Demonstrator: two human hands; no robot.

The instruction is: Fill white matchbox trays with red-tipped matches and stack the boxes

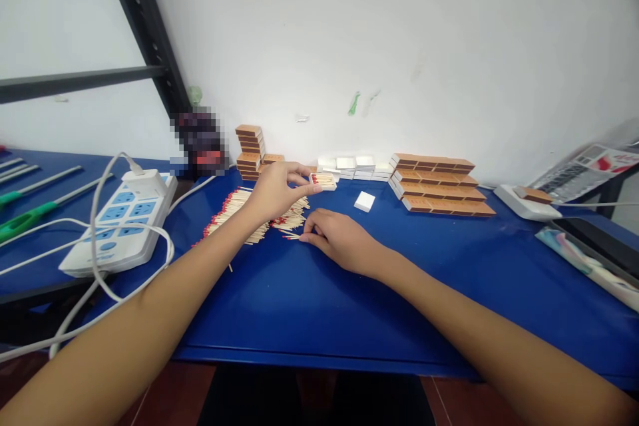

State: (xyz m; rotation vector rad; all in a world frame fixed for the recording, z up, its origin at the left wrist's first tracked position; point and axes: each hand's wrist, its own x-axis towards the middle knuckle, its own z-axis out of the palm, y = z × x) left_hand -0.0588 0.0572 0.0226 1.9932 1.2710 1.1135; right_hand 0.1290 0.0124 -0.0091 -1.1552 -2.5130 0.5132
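Observation:
In my left hand (pixel 279 190) is a small white matchbox tray (pixel 324 181), pinched by one end. Red-headed matches lie inside it. My right hand (pixel 344 239) is lower and closer to me, its thumb and fingertips closed on the ends of a few loose matches (pixel 291 235) at the table. A large heap of matches (pixel 227 216) spreads beneath and left of my left hand, partly hidden by the forearm. One small white box piece (pixel 364 201) lies apart on the blue table (pixel 319 306), beyond my right hand.
Brown matchboxes (pixel 439 186) are stacked in rows at the back right; more brown boxes (pixel 249 146) stand behind the heap. White box pieces (pixel 355 166) line the wall. A power strip (pixel 120 219) with looping cables is at left, a phone (pixel 599 243) at right.

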